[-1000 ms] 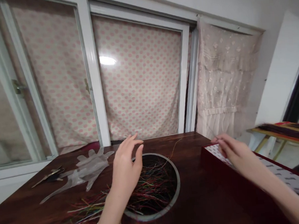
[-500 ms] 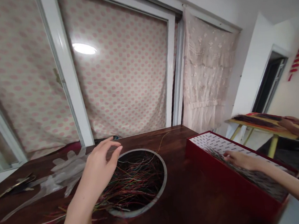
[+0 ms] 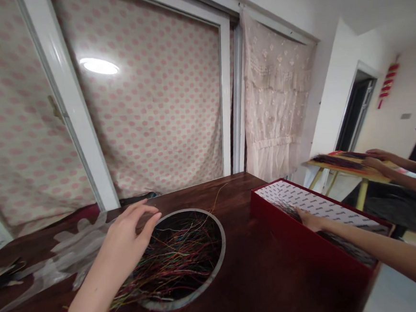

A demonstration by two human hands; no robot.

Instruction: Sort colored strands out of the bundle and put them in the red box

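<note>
My left hand (image 3: 127, 234) hovers over the left side of a round, grey-rimmed opening (image 3: 222, 244) in the dark wooden table. Its thumb and forefinger are curved with a small gap between the tips, and nothing shows in it. Thin coloured wires (image 3: 180, 259), red, green and yellow, fill the opening and spill out to the left beneath my wrist. On the right, my right hand (image 3: 310, 221) reaches into a long red box (image 3: 290, 238) with a white patterned lining. Its fingertips are hidden among fine greyish wires (image 3: 287, 208) there.
Clear plastic gloves (image 3: 71, 248) lie at the table's left, beside scissors (image 3: 4, 274). One loose wire (image 3: 216, 194) arcs beyond the opening. Another person's hands (image 3: 374, 159) work at a yellow-legged table (image 3: 364, 194) behind the box. A curtained sliding door stands past the far table edge.
The view has turned slightly right, so the table and box sit further left. My right hand has shifted toward the box's far left end. My left hand keeps nearly the same pose.
</note>
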